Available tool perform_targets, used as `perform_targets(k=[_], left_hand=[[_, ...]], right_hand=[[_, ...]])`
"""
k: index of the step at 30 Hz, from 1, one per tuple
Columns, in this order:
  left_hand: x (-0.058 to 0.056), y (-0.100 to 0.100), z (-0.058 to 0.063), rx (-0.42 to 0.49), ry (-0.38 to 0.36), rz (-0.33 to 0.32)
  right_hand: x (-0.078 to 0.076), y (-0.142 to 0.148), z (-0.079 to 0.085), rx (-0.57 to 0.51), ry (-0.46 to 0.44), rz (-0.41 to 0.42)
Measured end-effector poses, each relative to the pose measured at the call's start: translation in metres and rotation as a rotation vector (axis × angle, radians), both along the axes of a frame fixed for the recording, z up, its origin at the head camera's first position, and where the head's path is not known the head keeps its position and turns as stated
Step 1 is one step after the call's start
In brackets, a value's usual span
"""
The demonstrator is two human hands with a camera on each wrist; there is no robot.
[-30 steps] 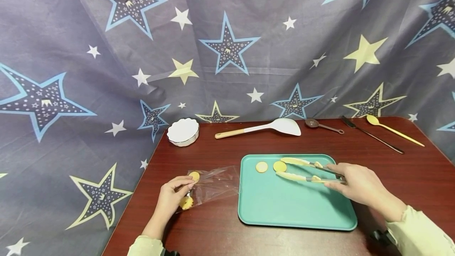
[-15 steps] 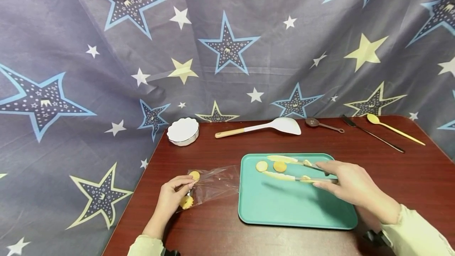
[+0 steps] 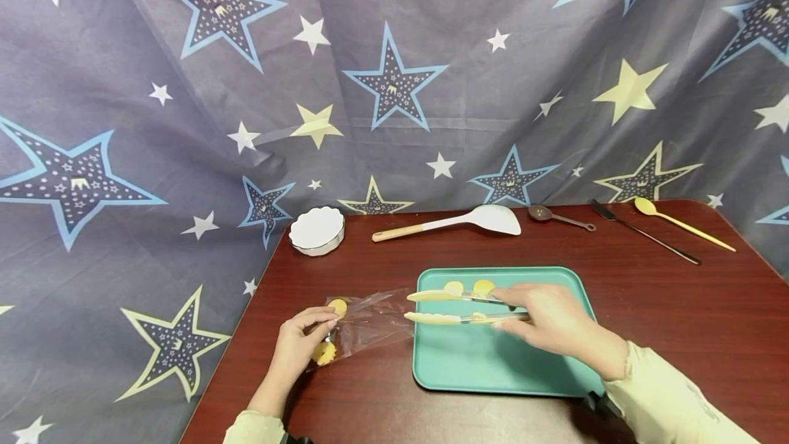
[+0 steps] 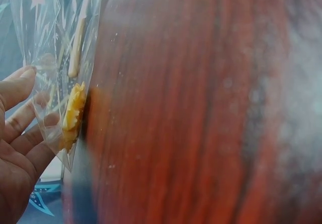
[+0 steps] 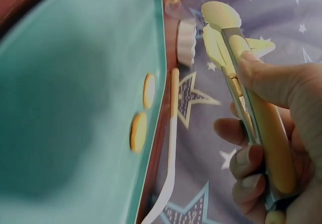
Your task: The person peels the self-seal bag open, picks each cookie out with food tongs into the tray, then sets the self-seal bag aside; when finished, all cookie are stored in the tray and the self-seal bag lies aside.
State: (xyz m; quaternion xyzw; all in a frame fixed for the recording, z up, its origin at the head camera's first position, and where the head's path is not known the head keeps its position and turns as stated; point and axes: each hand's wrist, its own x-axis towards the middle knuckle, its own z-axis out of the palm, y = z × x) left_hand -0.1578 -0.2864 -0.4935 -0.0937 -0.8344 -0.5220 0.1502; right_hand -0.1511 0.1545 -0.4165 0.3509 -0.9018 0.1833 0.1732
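Note:
My left hand [image 3: 305, 338] pinches the closed end of a clear plastic bag [image 3: 372, 324] lying on the table. Inside the bag are a round yellow cookie [image 3: 338, 306] and a scalloped one [image 4: 74, 116]. In my right hand [image 3: 551, 317] I grip metal tongs [image 5: 261, 123] with pale yellow tips, held above a teal tray [image 3: 505, 368]. Their tips are spread apart with nothing between them, over the tray's left rim near the bag's far end. Two round cookies, a paler one [image 5: 149, 90] and a yellow one [image 5: 138, 132], lie on the tray by its back edge.
Along the back of the table stand a white fluted bowl [image 3: 317, 231] and a white spatula [image 3: 493, 218] with a wooden handle. Further right lie a brown measuring spoon [image 3: 541, 213], a thin dark brush-like tool [image 3: 647, 233] and a yellow spoon [image 3: 684, 223]. A star-patterned cloth [image 3: 394, 156] hangs behind.
My right hand has carried the tongs left across the tray, from around the yellow cookie to the tray's left rim. Both cookies stay on the tray. My left hand has kept still.

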Motion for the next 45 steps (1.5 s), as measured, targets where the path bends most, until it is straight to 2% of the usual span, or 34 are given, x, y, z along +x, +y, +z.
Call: perform_targets(k=[8,17,21,27,29,39,45], left_hand=[[0.012,0.015,0.026,-0.013,0.004,-0.017],[0.012,0.02,0.031,-0.035,0.001,-0.011],[0.01,0.017,0.026,-0.036,0.008,0.0],[0.002,0.007,0.003,-0.024,-0.005,0.021],[0.001,0.004,-0.001,-0.019,-0.011,0.022],[0.001,0.005,-0.004,-0.026,0.018,0.013],[0.003,0.008,-0.001,-0.008,0.003,0.013]], right_hand=[[-0.011,-0.03,-0.008,0.052,-0.028,0.035],[-0.02,-0.058,-0.012,0.101,-0.065,0.075],[-0.024,-0.074,-0.011,0.119,-0.05,0.093],[-0.029,-0.096,-0.012,0.132,-0.074,0.125],[-0.03,-0.102,-0.013,0.136,-0.089,0.142],[-0.033,-0.125,-0.02,0.155,-0.12,0.186],[-0.031,-0.136,-0.019,0.198,-0.198,0.154]])
